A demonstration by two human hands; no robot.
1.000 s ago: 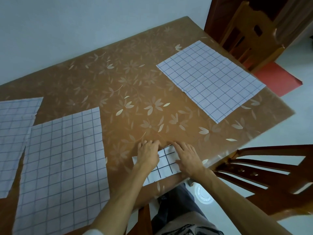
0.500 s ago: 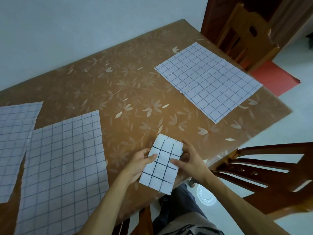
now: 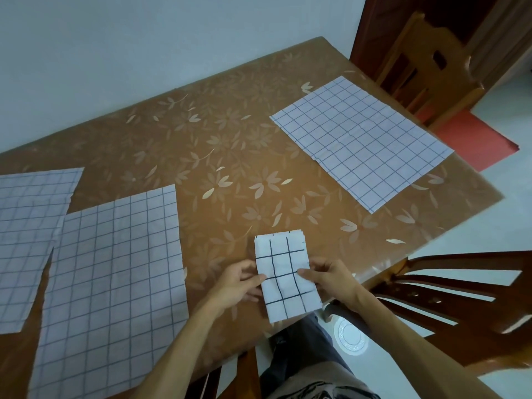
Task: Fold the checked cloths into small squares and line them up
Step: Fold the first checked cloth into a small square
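Here we are at the near edge of the surface (image 3: 230, 156), and both hands are on the folded cloth (image 3: 286, 276). It's a tall, narrow rectangle, white with dark grid lines. The layers show along its far end, and its long side points away from the person.

The left hand (image 3: 234, 285) pinches the left edge about halfway along, thumb lying on top. The right hand (image 3: 332, 279) pinches the right edge directly opposite, thumb on top too. So the cloth sits squarely between the two hands, just ahead of the person's lap, its near end reaching the surface's edge. Is it lying flat or raised a touch? Can't tell from this angle.

Around it, three cloths lie spread out, unfolded. The right cloth (image 3: 362, 139) sits well apart toward the far right corner, turned at an angle. The middle cloth (image 3: 112, 283) lies to the left of the left hand, near it but not touching. The left cloth (image 3: 28, 234) lies further left, and whether it meets the middle cloth's edge or slips under it is hard to say.

The surface wears a brown cover with pale flowers. A dark wooden chair (image 3: 460, 298) stands at the right and a lighter far chair (image 3: 431, 67) past the far corner. A red mat (image 3: 475, 139) lies on the floor beside that one.
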